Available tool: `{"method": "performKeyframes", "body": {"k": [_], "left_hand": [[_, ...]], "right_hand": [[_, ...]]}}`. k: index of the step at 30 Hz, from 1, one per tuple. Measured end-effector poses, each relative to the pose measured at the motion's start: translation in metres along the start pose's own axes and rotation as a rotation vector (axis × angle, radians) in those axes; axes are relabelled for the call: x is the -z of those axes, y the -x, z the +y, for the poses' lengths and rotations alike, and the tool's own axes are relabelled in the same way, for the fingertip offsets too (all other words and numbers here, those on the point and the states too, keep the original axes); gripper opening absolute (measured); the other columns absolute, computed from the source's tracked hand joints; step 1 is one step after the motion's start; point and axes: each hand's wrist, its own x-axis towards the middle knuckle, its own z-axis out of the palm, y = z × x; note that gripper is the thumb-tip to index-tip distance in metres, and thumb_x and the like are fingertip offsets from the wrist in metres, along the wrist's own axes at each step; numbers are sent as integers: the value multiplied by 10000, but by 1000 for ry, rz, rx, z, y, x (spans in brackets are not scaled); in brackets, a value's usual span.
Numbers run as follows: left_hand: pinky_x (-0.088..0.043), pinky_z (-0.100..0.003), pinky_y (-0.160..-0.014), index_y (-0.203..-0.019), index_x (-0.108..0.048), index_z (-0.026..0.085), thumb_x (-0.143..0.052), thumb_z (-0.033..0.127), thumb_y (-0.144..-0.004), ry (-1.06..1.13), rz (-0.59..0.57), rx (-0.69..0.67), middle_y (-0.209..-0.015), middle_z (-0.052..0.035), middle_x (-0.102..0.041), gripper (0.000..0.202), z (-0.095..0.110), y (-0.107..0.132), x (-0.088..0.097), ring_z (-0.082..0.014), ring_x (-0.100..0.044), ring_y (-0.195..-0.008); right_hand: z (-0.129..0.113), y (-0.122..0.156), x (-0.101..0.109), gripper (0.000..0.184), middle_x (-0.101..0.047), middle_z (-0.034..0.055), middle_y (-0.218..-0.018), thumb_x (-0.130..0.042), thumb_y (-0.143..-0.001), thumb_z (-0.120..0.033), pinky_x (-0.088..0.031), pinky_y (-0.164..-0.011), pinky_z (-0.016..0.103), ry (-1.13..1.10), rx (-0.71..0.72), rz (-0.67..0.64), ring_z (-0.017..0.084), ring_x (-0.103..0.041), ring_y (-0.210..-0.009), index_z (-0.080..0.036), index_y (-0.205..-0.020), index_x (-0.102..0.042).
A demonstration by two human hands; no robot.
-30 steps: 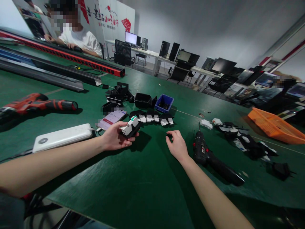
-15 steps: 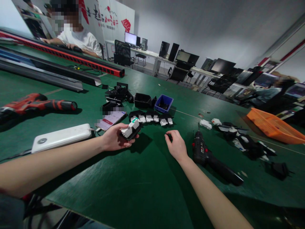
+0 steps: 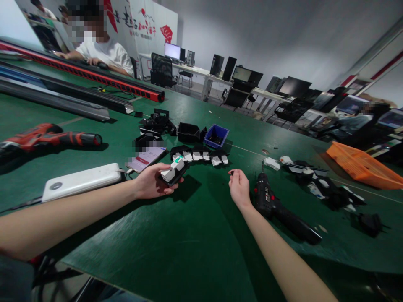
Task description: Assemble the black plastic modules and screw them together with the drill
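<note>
Near the centre, the bare left hand's grip [image 3: 153, 182] holds a small black-and-white plastic part [image 3: 171, 171] over the green worktop [image 3: 189, 251]. Right of centre, the curled right hand's grip [image 3: 240, 187] has a dark speck [image 3: 232, 172], too small to identify, at its tip, near a black cordless drill [image 3: 269, 203]. A blue plastic bin [image 3: 221, 129] stands above centre, an orange plastic basket [image 3: 363, 167] at far right.

The left hand [image 3: 154, 181] is curled in a grip, the right hand [image 3: 239, 188] (its forearm [image 3: 277, 247] slanting inward) pinched.
</note>
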Motion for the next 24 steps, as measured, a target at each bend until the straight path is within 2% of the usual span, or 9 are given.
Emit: {"method": "performKeyframes", "body": {"k": [3, 6, 10, 13, 24], "left_hand": [[-361, -239, -504, -1121, -561, 122, -621, 345, -734, -5, 25, -2, -918, -158, -662, 451, -1, 0, 0, -179, -555, -645], [-362, -236, -506, -1138, -552, 126, -615, 343, -742, -16, 38, 0, -930, -160, -665, 456, -1, 0, 1, -184, -568, -654], [-369, -239, -513, -1134, -549, 130, -614, 343, -742, -18, 39, -2, -926, -155, -667, 451, -2, 1, 0, -179, -567, -649], [-374, -241, -517, -1127, -548, 135, -614, 345, -742, -22, 43, -2, -922, -153, -669, 443, -1, 1, 0, -181, -570, -653], [-373, -250, -513, -1130, -564, 140, -621, 345, -740, -15, 48, -5, -917, -156, -675, 444, -2, 0, 1, -189, -576, -662]], "right_hand": [[2, -5, 0, 381, -402, -48, -619, -424, -913, -552, -243, -414, 221, -83, -58, 60, 94, -361, -472, -204, -847, -566], [-1, -5, 0, 323, -379, -60, -610, -459, -898, -503, -218, -411, 222, -125, -75, 40, 85, -345, -456, -205, -854, -577], [-6, -3, 0, 189, -393, -68, -597, -514, -856, -383, -241, -419, 224, -136, -94, 30, 91, -368, -459, -207, -888, -572], [-5, -3, -1, 174, -419, -64, -578, -508, -848, -344, -257, -425, 226, -88, -100, 40, 104, -396, -473, -202, -926, -572], [-3, -3, -1, 233, -469, -43, -663, -517, -872, -392, -316, -449, 233, -48, -31, 14, 113, -449, -520, -197, -986, -578]]}}
